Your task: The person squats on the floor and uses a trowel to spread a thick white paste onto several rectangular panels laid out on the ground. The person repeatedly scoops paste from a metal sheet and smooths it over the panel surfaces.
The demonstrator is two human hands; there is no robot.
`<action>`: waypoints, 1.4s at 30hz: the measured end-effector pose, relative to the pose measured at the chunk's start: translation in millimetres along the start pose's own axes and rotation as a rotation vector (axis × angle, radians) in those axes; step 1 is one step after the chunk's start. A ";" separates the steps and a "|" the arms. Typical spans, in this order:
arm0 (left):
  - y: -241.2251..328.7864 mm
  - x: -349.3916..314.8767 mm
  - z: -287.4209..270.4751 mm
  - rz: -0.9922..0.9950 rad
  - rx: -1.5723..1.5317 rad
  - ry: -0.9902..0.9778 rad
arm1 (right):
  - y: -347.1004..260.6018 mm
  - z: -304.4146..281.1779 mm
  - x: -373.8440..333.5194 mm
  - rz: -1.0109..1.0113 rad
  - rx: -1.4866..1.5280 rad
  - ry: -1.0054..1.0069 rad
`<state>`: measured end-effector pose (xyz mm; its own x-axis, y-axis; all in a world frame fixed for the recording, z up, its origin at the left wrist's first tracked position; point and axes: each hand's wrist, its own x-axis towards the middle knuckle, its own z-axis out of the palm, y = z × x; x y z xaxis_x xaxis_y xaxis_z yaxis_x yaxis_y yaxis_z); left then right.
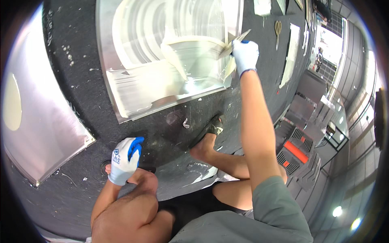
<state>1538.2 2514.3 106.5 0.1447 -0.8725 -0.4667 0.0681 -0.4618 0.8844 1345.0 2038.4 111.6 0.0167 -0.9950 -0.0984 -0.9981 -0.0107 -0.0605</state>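
Observation:
A shiny metal sheet (239, 16) lies on the dark floor in front of me, smeared with cream-coloured paste (139, 79) in curved streaks. My right hand (245, 56), in a white glove with blue fingers, is closed around a scraper (223, 50) at the sheet's right edge. Its blade meets the paste, and a thick ridge of paste runs leftward from it. The scraper's handle is hidden by the glove. My left hand (126, 160), gloved alike, hangs closed in a loose fist by my left foot, apart from the sheet, with nothing visible in it.
At far left lies another metal sheet (44, 117) with a pool of cream paste (12, 103). Scissors (277, 33) and a pale strip (290, 56) lie on the dark floor at right. Grey and orange equipment (298, 150) stands further right. My sandalled right foot (212, 131) is near the sheet's lower edge.

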 end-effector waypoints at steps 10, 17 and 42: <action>-20.2 -21.3 12.7 -0.048 -0.110 0.154 | -138.6 -0.6 152.2 -0.300 -0.170 0.045; -23.3 -25.1 6.6 -0.048 -0.170 0.238 | -181.6 -3.6 118.8 -0.496 -0.175 -0.107; -20.6 -40.4 15.6 -0.061 -0.076 0.453 | -278.4 27.7 -24.5 -1.245 -0.220 -0.033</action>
<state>1515.5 2556.6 107.0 0.5539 -0.6786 -0.4824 0.1595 -0.4822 0.8614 1624.1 2068.5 103.3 0.9477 -0.2961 -0.1188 -0.2939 -0.9552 0.0359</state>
